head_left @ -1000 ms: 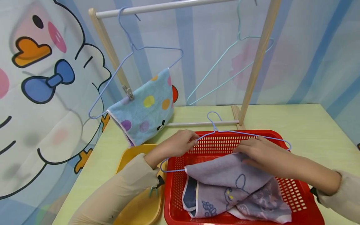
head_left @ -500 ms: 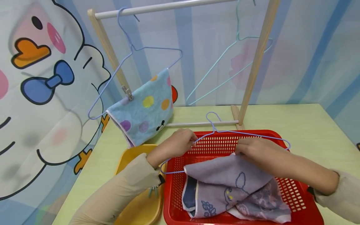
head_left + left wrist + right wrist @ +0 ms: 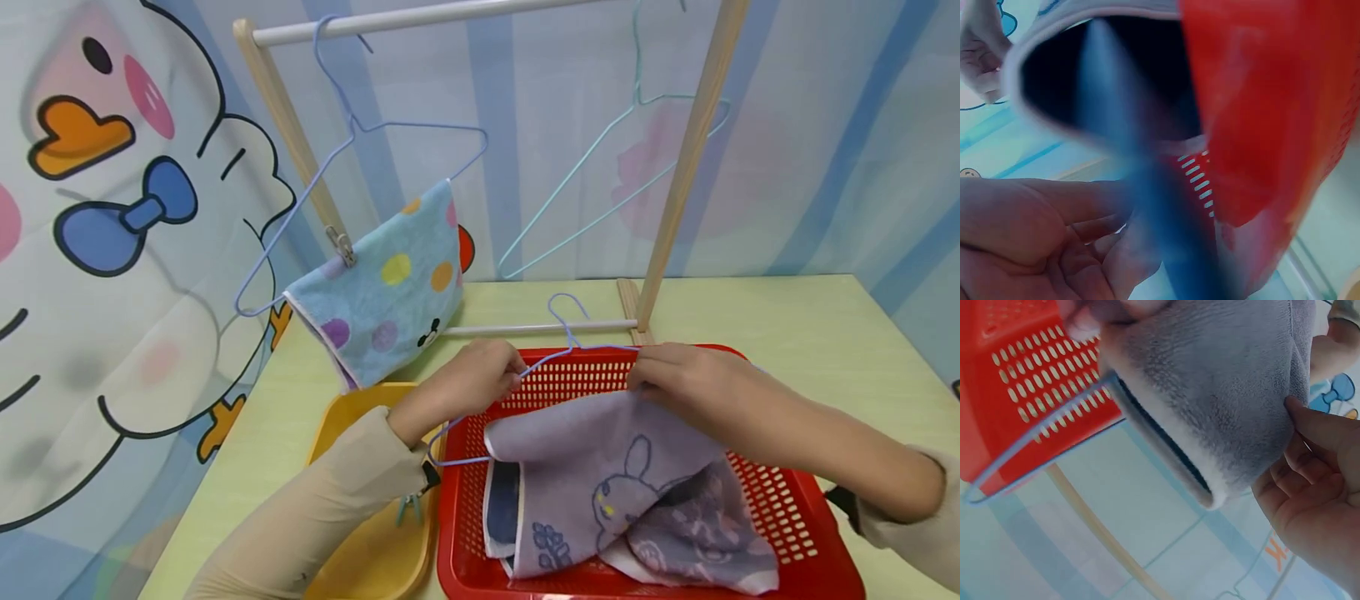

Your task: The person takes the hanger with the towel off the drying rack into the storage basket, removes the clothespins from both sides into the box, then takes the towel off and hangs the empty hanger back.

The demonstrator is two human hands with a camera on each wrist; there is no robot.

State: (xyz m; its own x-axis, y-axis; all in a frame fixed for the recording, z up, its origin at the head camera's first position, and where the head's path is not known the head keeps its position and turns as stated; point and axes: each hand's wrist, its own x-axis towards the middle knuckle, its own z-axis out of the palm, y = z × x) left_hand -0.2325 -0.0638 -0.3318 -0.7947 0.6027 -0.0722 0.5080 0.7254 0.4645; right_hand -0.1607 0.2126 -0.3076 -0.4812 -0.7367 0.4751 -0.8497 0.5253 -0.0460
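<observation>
A lavender wire clothes hanger [image 3: 551,360] leans over the red basket, its hook pointing up. My left hand [image 3: 482,377] pinches the hanger's left shoulder. A grey-purple towel [image 3: 577,442] with a rabbit drawing is folded over the hanger's bottom bar, the rest lying in the basket. My right hand [image 3: 693,392] pinches the towel's upper fold; in the right wrist view the thumb presses the grey cloth [image 3: 1210,381]. Behind that hand, the hanger's right shoulder is mostly hidden. The left wrist view shows my left hand [image 3: 1066,237] below the towel's dark inner side, with a blurred blue strip in front.
Beneath the towel stands a red basket [image 3: 448,542]; left of it is a yellow tub [image 3: 360,575] with a green clip [image 3: 408,508]. Behind, a wooden rack [image 3: 678,200] carries a mint hanger [image 3: 570,185] and a blue hanger with a dotted towel [image 3: 390,292] clipped on by a clothespin [image 3: 341,246].
My right hand has taken hold of the towel's upper fold and pulled it slightly up and left, so the rabbit shows more. My left hand has barely moved.
</observation>
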